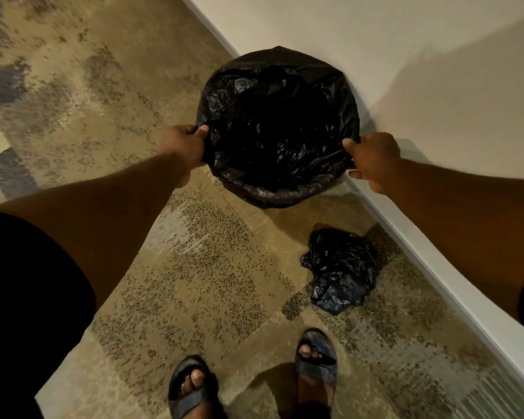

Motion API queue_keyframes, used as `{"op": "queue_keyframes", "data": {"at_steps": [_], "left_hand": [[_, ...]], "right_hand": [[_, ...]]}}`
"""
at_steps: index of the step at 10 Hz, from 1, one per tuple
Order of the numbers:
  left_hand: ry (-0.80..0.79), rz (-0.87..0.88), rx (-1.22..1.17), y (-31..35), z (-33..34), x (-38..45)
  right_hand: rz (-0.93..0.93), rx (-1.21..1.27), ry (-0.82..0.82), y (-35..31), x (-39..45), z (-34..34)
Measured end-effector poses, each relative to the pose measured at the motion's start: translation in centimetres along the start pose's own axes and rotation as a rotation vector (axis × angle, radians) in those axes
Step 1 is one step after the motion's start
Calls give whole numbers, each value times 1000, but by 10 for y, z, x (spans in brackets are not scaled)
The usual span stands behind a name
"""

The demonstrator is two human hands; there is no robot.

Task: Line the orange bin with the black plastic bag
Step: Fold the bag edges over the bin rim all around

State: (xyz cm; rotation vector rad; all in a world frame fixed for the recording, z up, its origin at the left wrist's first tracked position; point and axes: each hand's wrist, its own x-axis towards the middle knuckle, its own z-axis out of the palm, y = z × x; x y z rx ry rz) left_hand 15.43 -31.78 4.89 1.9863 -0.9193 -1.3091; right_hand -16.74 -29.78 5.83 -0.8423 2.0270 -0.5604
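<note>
Your left hand (pixel 185 143) and right hand (pixel 372 158) fingers grasping black plastic bag (pixel 273 128) rim, wall (pixel 406 55) touching beyond, crumpled bag (pixel 339 270) on floor (pixel 194 252) below your right fingers.

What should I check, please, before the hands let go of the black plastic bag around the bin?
1. Black plastic bag open, mouth spread wide: ok.
2. Bag edge folded over the rim on the near side and far side: ok.
3. Left hand gripping the bag edge at its side: ok.
4. Right hand gripping the bag edge at the opposite side: ok.
5. Bag bottom pushed down to the floor of the bin: cannot tell, the inside is too dark.
6. Crumpled black plastic bag on the speckled floor, apart from the bin: ok.
</note>
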Motion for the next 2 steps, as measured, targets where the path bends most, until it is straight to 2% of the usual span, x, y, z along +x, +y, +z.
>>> {"op": "queue_keyframes", "data": {"at_steps": [1, 2], "left_hand": [[-21, 22, 47, -2, -3, -2], [50, 82, 158, -1, -5, -17]], "right_hand": [[-131, -128, 60, 2, -12, -2], [-333, -373, 169, 0, -34, -4]]}}
